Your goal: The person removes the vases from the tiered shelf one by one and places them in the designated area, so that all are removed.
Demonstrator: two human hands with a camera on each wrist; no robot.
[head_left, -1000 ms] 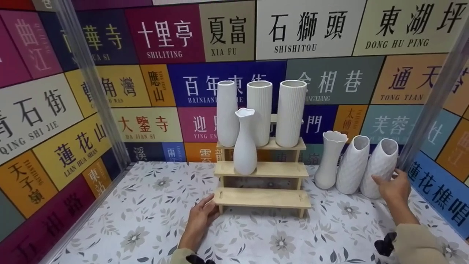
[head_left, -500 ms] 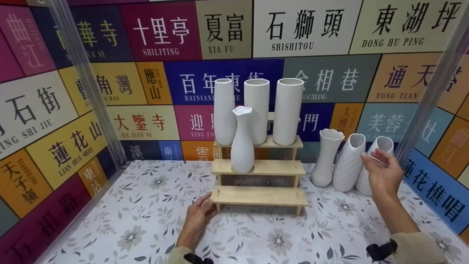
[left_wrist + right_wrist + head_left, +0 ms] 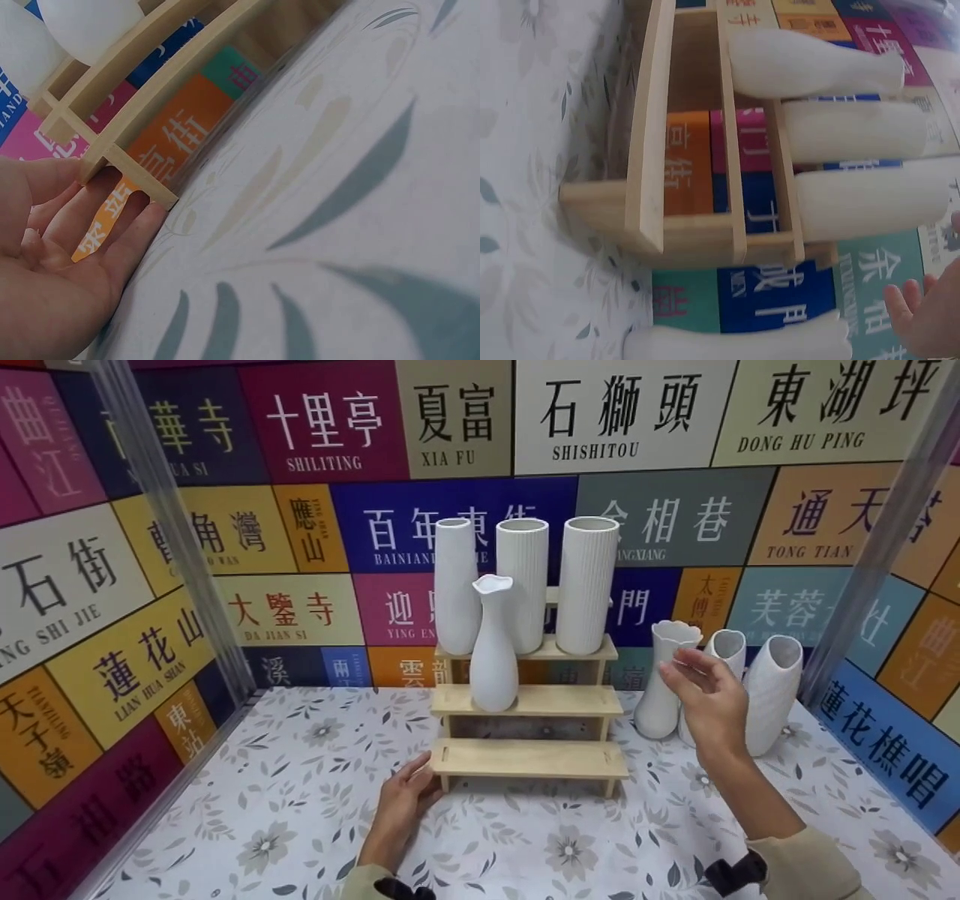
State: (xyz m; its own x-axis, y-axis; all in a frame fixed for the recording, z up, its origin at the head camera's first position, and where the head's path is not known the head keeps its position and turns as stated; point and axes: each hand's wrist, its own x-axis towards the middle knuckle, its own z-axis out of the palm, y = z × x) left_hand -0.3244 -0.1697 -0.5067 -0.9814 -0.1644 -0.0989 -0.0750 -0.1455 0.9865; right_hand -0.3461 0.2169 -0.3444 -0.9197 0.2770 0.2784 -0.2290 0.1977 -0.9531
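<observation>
A stepped wooden display stand [image 3: 547, 757] stands mid-table. My left hand [image 3: 401, 806] holds its lower left corner, thumb at the end of the bottom step and fingers by the leg [image 3: 139, 172]. My right hand [image 3: 712, 705] is raised with loosely bent fingers and nothing in it. It overlaps two white vases in the head view: a scalloped-rim vase [image 3: 652, 709] and a slant-mouthed one [image 3: 729, 643], mostly hidden. A second slant-mouthed vase [image 3: 772, 701] with a textured surface stands to their right. On the middle step is a slim-necked white vase [image 3: 495, 671] with a wavy rim.
A smooth tall vase [image 3: 454, 585] and two ribbed cylinder vases, one in the middle [image 3: 523, 585] and one on the right [image 3: 589, 585], stand on a higher step. A floral cloth [image 3: 300, 780] covers the table. Lettered panels [image 3: 615, 420] rise behind, with clear corner strips [image 3: 180, 532].
My right hand has let go of the rightmost vase, risen, and moved left in front of the other vases. My left hand stays at the stand. The head view shifts slightly.
</observation>
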